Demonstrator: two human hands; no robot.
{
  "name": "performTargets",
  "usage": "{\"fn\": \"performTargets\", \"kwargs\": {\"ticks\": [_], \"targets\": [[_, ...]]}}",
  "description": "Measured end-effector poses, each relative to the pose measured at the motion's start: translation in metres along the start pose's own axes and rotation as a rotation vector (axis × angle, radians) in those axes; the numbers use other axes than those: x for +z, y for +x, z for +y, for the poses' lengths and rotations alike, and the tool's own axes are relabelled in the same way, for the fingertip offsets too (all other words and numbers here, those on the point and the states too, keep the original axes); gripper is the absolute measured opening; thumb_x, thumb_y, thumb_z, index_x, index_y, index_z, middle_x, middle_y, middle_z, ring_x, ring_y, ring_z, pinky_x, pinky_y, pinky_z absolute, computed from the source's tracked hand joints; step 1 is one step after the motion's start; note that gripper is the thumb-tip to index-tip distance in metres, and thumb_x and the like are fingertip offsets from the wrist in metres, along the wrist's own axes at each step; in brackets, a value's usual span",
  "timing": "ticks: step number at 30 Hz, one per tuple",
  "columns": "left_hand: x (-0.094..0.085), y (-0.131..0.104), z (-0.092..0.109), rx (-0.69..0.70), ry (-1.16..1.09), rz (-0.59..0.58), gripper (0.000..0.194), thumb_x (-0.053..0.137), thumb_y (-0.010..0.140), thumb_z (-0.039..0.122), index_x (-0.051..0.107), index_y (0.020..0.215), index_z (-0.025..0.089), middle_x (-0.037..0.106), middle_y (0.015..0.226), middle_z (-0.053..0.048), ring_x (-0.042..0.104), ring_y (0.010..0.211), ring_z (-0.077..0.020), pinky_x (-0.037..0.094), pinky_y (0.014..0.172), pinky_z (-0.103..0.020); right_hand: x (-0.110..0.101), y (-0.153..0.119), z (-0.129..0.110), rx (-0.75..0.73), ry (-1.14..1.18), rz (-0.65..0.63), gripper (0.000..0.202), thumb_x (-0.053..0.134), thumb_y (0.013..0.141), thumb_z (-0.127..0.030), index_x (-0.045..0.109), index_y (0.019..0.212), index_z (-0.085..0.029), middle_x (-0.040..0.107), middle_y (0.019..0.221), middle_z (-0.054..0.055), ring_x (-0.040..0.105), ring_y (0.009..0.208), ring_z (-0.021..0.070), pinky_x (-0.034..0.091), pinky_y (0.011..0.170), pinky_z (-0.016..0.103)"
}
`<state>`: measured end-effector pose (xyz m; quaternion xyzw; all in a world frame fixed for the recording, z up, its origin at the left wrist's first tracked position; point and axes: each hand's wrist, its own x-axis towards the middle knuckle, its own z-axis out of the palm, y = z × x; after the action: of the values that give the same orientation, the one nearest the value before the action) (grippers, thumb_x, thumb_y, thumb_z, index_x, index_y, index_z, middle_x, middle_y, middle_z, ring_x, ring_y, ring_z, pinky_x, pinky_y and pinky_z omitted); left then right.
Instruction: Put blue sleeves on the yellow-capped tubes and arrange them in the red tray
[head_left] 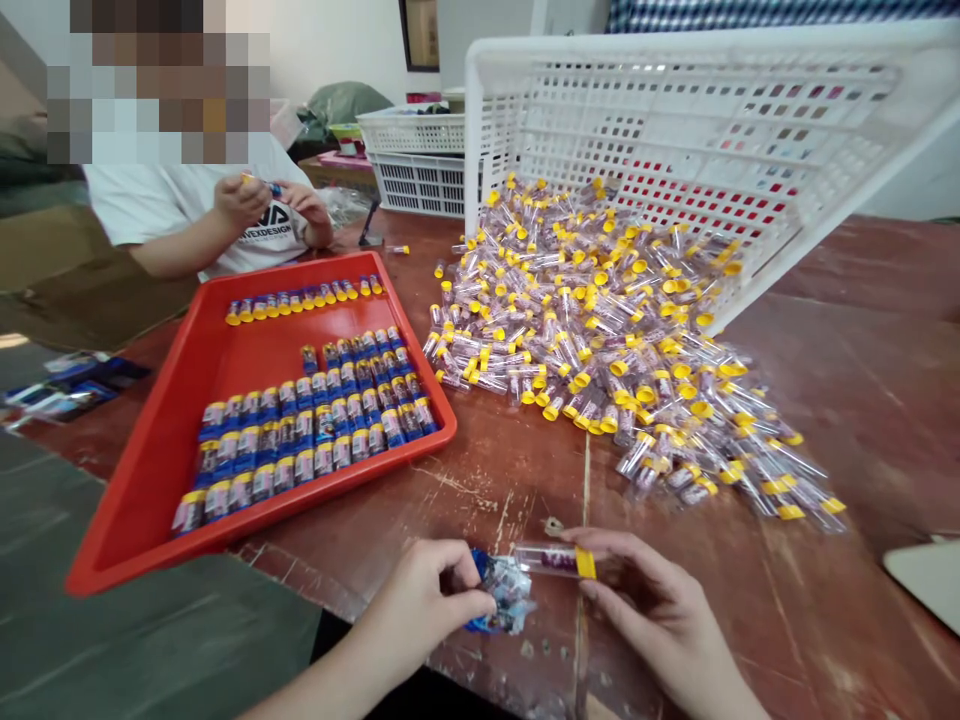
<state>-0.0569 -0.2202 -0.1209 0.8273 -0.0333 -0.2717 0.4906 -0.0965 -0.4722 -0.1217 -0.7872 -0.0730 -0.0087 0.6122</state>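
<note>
My left hand [431, 600] pinches a crinkled blue and clear plastic wrapper [504, 592] just above the table's near edge. Between the thumb and fingers of my right hand [652, 610] is a clear tube with a yellow cap [551, 561], lying level, its capped end toward my right palm. The tube's far end meets the wrapper's upper edge; whether it is inside cannot be made out. Beyond my hands, a large heap of similar yellow-capped tubes [570, 310] spreads over the brown table [480, 480].
A red tray [120, 500] on the left carries rows of blue-wrapped tubes. Behind the heap, a white plastic basket [474, 140] lies tipped. Across the table a person in a white shirt [165, 190] holds a small item. Blue packets [75, 385] lie far left; stacked crates [416, 180] stand behind.
</note>
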Motion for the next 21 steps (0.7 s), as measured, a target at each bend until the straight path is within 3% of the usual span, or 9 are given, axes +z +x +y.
{"fn": "performTargets", "kwargs": {"ticks": [3,7,9,12,14,15,17,21], "targets": [[-0.002,0.001,0.003,0.002,-0.026,-0.022,0.016,0.074,0.068,0.02,0.06,0.062,0.013,0.058,0.058,0.004,0.048,0.058,-0.0095,0.032,0.056,-0.02,-0.002,0.003,-0.009,-0.124,-0.112,-0.071,0.03,0.063,0.087,-0.014,0.065,0.111,-0.031,0.073,0.111,0.003,0.07,0.102,0.0168,0.057,0.085,0.021],[-0.006,0.004,0.008,-0.015,-0.023,-0.055,0.018,0.076,0.07,0.02,0.06,0.064,0.014,0.057,0.057,0.005,0.048,0.057,-0.0095,0.032,0.056,-0.02,-0.009,0.002,-0.009,-0.103,-0.104,-0.094,0.03,0.064,0.087,-0.014,0.065,0.112,-0.032,0.073,0.112,0.003,0.072,0.098,0.0158,0.057,0.082,0.019],[-0.008,0.006,0.01,0.047,0.067,-0.04,0.018,0.076,0.072,0.019,0.061,0.065,0.014,0.059,0.06,0.004,0.049,0.058,-0.0099,0.032,0.057,-0.021,-0.012,0.002,-0.005,-0.081,-0.083,-0.103,0.03,0.064,0.087,-0.015,0.066,0.112,-0.032,0.073,0.112,0.002,0.071,0.099,0.0159,0.057,0.083,0.019],[-0.007,0.007,0.007,0.433,0.383,0.089,0.016,0.066,0.086,0.019,0.061,0.071,0.015,0.063,0.071,0.001,0.052,0.068,-0.0135,0.034,0.067,-0.026,-0.017,0.002,0.0,-0.06,-0.06,-0.057,0.031,0.064,0.088,-0.016,0.064,0.114,-0.033,0.071,0.116,0.001,0.071,0.1,0.0145,0.055,0.086,0.017],[-0.001,0.006,-0.002,0.737,0.66,0.174,0.02,0.056,0.094,0.018,0.06,0.074,0.015,0.062,0.076,-0.002,0.051,0.07,-0.0167,0.032,0.068,-0.03,-0.021,0.002,0.004,-0.044,-0.063,-0.005,0.031,0.063,0.089,-0.017,0.063,0.116,-0.034,0.071,0.117,0.001,0.07,0.101,0.0133,0.054,0.088,0.015],[0.002,0.004,-0.008,0.825,0.771,0.188,0.021,0.052,0.095,0.016,0.059,0.074,0.016,0.061,0.076,-0.003,0.05,0.07,-0.0178,0.032,0.067,-0.031,-0.023,0.001,0.006,-0.036,-0.068,0.015,0.032,0.064,0.089,-0.018,0.063,0.116,-0.034,0.071,0.118,0.0,0.07,0.101,0.0128,0.053,0.089,0.014],[0.01,0.0,-0.021,0.833,0.873,0.155,0.02,0.052,0.094,0.013,0.059,0.075,0.016,0.059,0.077,-0.003,0.05,0.068,-0.0186,0.033,0.065,-0.031,-0.027,-0.002,0.008,-0.029,-0.074,0.047,0.031,0.064,0.089,-0.018,0.064,0.116,-0.034,0.071,0.117,0.0,0.07,0.1,0.0122,0.053,0.088,0.013],[0.015,-0.008,-0.028,0.586,0.681,0.061,0.014,0.055,0.092,0.011,0.066,0.089,0.018,0.063,0.088,-0.003,0.058,0.079,-0.0194,0.041,0.074,-0.031,-0.028,-0.011,0.013,0.01,-0.088,0.048,0.029,0.066,0.088,-0.019,0.065,0.115,-0.031,0.072,0.114,0.002,0.072,0.097,0.0142,0.054,0.086,0.014]]}}
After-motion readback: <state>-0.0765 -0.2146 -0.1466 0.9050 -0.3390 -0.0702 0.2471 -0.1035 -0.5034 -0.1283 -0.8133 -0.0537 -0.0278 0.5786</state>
